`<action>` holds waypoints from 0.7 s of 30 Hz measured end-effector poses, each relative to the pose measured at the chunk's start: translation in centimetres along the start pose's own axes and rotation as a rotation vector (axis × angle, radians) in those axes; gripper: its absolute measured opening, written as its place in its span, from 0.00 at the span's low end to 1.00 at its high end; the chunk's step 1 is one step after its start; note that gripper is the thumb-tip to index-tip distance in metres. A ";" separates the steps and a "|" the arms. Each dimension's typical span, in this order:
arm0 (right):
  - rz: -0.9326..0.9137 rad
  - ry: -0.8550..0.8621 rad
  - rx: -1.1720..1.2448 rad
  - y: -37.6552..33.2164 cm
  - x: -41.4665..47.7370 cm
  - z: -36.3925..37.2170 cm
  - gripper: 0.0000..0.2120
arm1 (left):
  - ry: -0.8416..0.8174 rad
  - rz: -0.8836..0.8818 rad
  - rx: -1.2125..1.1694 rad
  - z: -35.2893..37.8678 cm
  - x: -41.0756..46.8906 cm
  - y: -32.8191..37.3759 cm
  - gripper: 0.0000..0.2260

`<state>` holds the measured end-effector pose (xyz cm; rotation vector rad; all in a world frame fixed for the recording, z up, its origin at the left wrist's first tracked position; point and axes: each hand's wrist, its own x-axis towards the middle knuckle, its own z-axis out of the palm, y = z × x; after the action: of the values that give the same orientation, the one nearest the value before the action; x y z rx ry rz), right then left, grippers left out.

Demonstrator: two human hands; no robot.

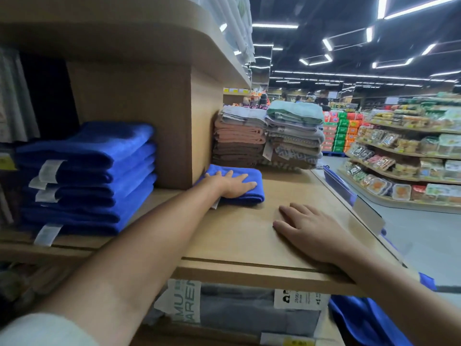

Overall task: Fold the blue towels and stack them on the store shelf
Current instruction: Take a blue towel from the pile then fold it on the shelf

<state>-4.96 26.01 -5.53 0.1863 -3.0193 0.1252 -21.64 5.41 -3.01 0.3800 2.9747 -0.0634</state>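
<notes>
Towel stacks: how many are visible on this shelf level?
3: a blue stack left of the wooden divider, a brown-pink stack right of it, a green-topped stack beside that. More may hide behind them.

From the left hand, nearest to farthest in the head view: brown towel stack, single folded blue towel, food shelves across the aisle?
1. Single folded blue towel: under the left hand, touching it.
2. Brown towel stack: just behind, on the same shelf.
3. Food shelves: far off on the right.
</notes>
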 end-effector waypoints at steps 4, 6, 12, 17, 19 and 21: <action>0.000 -0.007 0.009 0.3 0.3 0.1 0.35 | 0.020 -0.030 -0.045 -0.3 4.0 -0.6 0.36; -0.007 -0.006 0.016 0.3 0.3 0.1 0.36 | 0.026 -0.056 -0.076 -0.3 4.7 -0.6 0.37; -0.005 0.025 0.063 0.1 0.0 -0.3 0.33 | 0.205 -0.045 -0.173 0.5 3.3 -0.8 0.33; -0.007 0.149 0.403 -0.2 -1.0 -2.0 0.18 | 0.355 0.056 -0.194 -0.4 -2.2 1.2 0.24; -0.032 0.242 0.468 0.4 -2.2 -3.3 0.14 | 0.377 0.168 -0.190 -0.2 -5.9 2.9 0.25; -0.081 0.327 0.511 1.9 -3.7 -5.5 0.11 | 0.315 0.274 -0.225 0.5 -9.8 4.7 0.30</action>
<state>-0.99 28.82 -0.68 0.2956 -2.5918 0.8306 -10.97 7.47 -2.19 0.8303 3.1477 0.3918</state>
